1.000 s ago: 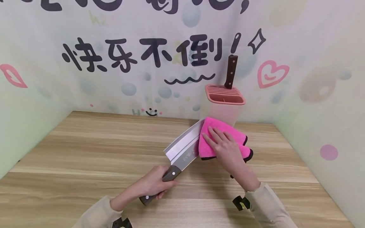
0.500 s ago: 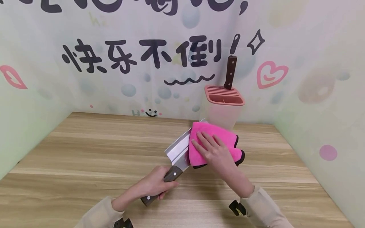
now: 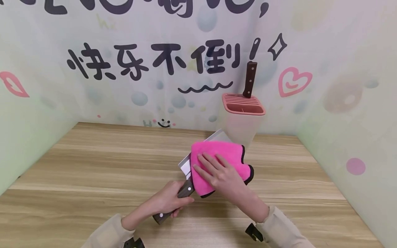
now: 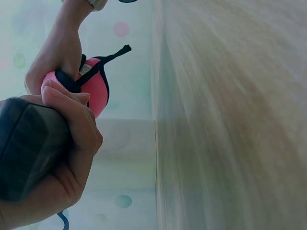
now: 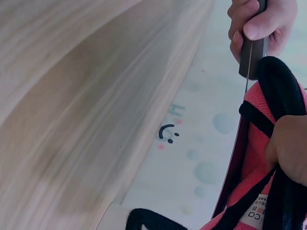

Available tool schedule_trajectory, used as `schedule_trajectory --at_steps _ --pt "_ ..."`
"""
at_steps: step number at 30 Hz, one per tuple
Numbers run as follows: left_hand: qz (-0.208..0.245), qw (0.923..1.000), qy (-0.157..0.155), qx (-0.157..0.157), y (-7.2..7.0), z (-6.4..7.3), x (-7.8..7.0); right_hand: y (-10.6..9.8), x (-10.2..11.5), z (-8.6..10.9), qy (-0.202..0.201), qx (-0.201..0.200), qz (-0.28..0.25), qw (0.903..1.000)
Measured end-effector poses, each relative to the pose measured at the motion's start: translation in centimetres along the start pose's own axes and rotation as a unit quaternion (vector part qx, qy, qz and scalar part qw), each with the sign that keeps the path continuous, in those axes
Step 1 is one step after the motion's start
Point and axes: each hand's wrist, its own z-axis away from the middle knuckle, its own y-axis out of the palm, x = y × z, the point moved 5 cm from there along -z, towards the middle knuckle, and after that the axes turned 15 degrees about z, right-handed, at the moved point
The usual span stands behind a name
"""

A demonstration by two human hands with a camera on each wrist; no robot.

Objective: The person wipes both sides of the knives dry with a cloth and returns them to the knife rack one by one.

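In the head view my left hand [image 3: 167, 198] grips the dark handle [image 3: 186, 189] of a cleaver, whose broad blade [image 3: 221, 135] points up and right, held over the table. My right hand [image 3: 221, 177] lays its extended fingers on a folded pink cloth [image 3: 232, 151] with black edging, which covers most of the blade. From the right wrist view, the thumb [image 5: 290, 148] presses the underside of the cloth, pinching it about the blade. A black loop and a white label [image 5: 254, 211] hang from the cloth. The left wrist view shows curled fingers [image 4: 79, 115] around the handle.
Behind the blade's tip stands a white knife block [image 3: 240, 124] with a pink slotted top, against the printed backdrop [image 3: 173, 103]. One brown-handled knife [image 3: 250, 79] is upright in it. The wood-grain table [image 3: 93, 165] spreads beneath both hands.
My right hand has slid the cloth down the blade, leftward and toward me, from the tip to near the handle. The tip has come uncovered; my left hand and the cleaver stay nearly still.
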Motion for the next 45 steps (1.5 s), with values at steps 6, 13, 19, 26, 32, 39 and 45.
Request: schedule_trajectory --at_steps 6,13,19,26,32,39,45 --pt "0.004 0.9999 0.008 0.008 0.0 -0.1 0.0 -0.2 0.7 -0.3 -0.023 -0.045 0.014 0.9986" --pt "-0.009 0.9999 0.006 0.007 0.0 0.0 -0.2 -0.5 1.1 -0.5 -0.041 -0.066 0.009 0.9969" --pt "-0.012 0.9998 0.011 0.009 0.0 0.1 -0.2 -0.6 1.2 -0.5 -0.054 -0.055 0.014 0.9970" --pt "-0.011 0.9999 0.005 0.010 0.0 0.1 -0.2 -0.6 0.9 -0.4 -0.047 -0.046 0.002 0.9979" --pt "-0.005 0.9999 0.008 0.007 0.0 0.1 -0.2 -0.2 0.1 -0.1 -0.021 -0.024 -0.020 0.9993" --pt "-0.008 0.9999 0.009 -0.005 0.0 0.3 -0.2 0.7 -1.2 0.4 0.018 0.006 -0.037 0.9991" --pt "-0.017 0.9998 0.011 -0.008 0.0 0.4 -0.3 1.6 -2.4 0.7 0.055 0.012 -0.056 0.9968"
